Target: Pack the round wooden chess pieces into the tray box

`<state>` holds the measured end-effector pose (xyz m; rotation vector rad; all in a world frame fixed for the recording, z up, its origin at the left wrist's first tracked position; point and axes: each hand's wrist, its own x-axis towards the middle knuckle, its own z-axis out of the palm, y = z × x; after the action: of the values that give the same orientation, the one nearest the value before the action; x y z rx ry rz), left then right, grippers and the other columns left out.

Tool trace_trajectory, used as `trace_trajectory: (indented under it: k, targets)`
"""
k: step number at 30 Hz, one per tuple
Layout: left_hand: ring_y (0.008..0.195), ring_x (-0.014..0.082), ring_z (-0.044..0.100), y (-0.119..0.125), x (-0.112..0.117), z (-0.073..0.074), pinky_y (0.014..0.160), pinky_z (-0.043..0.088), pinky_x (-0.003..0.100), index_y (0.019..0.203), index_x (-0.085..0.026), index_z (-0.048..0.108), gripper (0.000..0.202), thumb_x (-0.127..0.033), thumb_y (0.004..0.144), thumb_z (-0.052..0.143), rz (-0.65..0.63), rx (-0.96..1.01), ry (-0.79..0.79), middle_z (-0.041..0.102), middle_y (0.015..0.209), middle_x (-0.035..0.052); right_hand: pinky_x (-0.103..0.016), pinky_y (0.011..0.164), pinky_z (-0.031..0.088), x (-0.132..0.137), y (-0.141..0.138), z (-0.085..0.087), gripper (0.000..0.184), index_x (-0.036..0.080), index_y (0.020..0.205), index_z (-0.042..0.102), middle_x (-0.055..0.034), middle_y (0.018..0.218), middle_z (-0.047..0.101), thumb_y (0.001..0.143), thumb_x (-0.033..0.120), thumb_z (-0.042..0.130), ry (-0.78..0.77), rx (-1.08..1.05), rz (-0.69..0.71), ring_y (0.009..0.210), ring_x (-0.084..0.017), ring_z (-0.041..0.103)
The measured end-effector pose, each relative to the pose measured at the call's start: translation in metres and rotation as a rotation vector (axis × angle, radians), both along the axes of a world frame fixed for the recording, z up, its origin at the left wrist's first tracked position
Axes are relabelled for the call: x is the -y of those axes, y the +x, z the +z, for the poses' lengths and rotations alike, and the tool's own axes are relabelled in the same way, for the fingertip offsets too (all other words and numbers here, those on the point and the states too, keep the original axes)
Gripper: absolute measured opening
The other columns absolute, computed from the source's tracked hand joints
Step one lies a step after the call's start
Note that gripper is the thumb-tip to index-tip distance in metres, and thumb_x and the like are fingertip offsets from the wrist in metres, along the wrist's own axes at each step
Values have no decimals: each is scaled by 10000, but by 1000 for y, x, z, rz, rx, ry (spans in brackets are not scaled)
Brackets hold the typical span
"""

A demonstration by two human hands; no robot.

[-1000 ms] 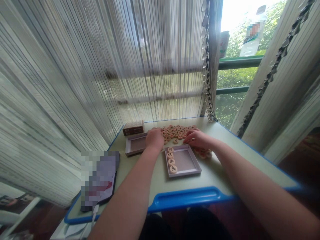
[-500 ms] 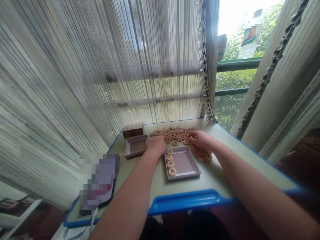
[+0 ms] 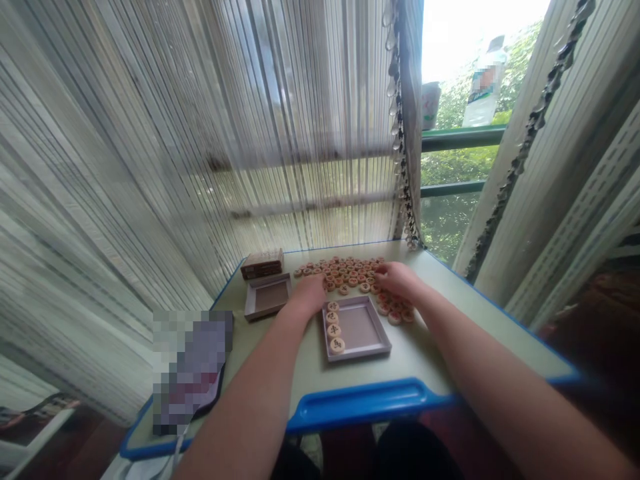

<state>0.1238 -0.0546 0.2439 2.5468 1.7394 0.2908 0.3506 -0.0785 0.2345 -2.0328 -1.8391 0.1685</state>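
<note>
Round Chinese chess pieces (image 3: pixel 353 280), pale with red or dark characters, lie in a wide spread at the back of the table. My left hand (image 3: pixel 311 292) is curled at the spread's near left edge; its fingertips are mostly hidden. My right hand (image 3: pixel 397 277) is at the right side, fingers bent and drawn together among the pieces. Whether a piece is in either hand I cannot make out. Between my forearms sits a shallow open box (image 3: pixel 385 347), with several dark-lettered pieces (image 3: pixel 333 331) in a column along its left wall.
Left of my left hand lies a second shallow box part (image 3: pixel 249 307). Behind it stands a brown printed box (image 3: pixel 263 263). A blurred-out device (image 3: pixel 200 367) with a white cable rests at the table's left. The table has a blue rim (image 3: pixel 360 402). String curtains hang behind.
The view has shifted slightly, so the table appears further left and a little lower. Both hands remain at the chess pieces; the column in the box looks the same.
</note>
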Motion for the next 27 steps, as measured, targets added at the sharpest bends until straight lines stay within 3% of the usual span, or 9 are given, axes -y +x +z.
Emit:
trace_trajectory:
  k: [8,16,21,27]
  targets:
    - [917,233,622,6,6,2,787,463,338,924,-175,652,457,-388,907,247,3,49,78,674,973,116,-224,686,437,-1,-2,0,297,195,964,702,-58,904,699,741,222,507,13,-80,1,814,-184,624]
    - [879,218,629,-1,-1,4,796,457,324,897,-164,669,375,-295,893,318,185,144,137,681,933,115,-248,755,433,-9,0,-12,298,204,961,702,-69,984,675,756,229,486,71,-63,-20,873,-194,605]
    - [906,187,620,-2,-3,-2,829,451,288,923,-188,667,258,-200,845,421,103,240,173,686,950,71,-325,844,405,-8,-5,-16,317,206,1036,674,-87,1039,648,821,321,471,188,33,8,933,-231,561]
    - [935,164,603,-3,-7,-5,879,439,275,926,-175,665,235,-177,848,443,35,366,236,681,965,60,-326,839,402,3,-17,-8,272,235,943,711,-62,977,659,844,337,480,384,3,100,895,-219,523]
